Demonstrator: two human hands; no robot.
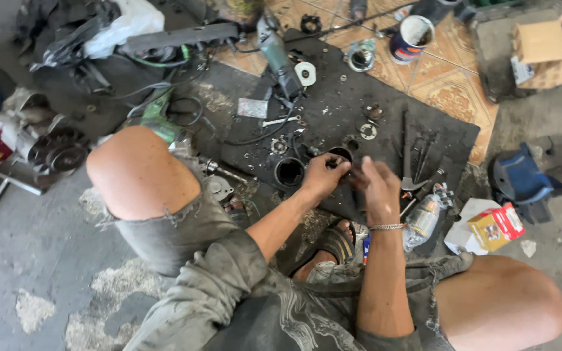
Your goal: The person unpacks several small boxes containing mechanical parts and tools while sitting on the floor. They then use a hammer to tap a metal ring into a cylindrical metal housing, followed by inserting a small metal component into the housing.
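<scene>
Left hand: my left hand [322, 174] curls its grip around a small dark round metal part [341, 156], which it lifts just off the black rubber mat [333, 110] where the head camera looks straight down on it.
Right hand: my right hand [377, 185] meets the left at the same part, fingers pinched narrow on something dark between the two hands; I cannot tell what it is, as blur and grime hide it.
Why held so: both hands work low between my knees, so I judge that any small piece that drops lands on the mat rather than on the grey concrete floor [40, 260].
Where the part is: between both hands, just above the mat's near edge, beside the black open cylinder housing [289, 173].
Housing: it stands upright on the mat with its mouth up; the inside looks dark and I see nothing in it.
Tin: a blue-and-white round tin can [411, 38] stands open on the patterned orange floor tiles [450, 71]; its contents are too dark to tell.
Boxes: a brown cardboard box [544, 52] sits open at the far right, its inside out of view; a small red-and-yellow carton [497, 226] lies shut near my right knee.
Loose bits: silver washers and bearing rings [368, 131] lie spread on the mat, near my hands.
Power tool: a grey-green angle grinder [278, 58] lies on its side, well apart.
</scene>
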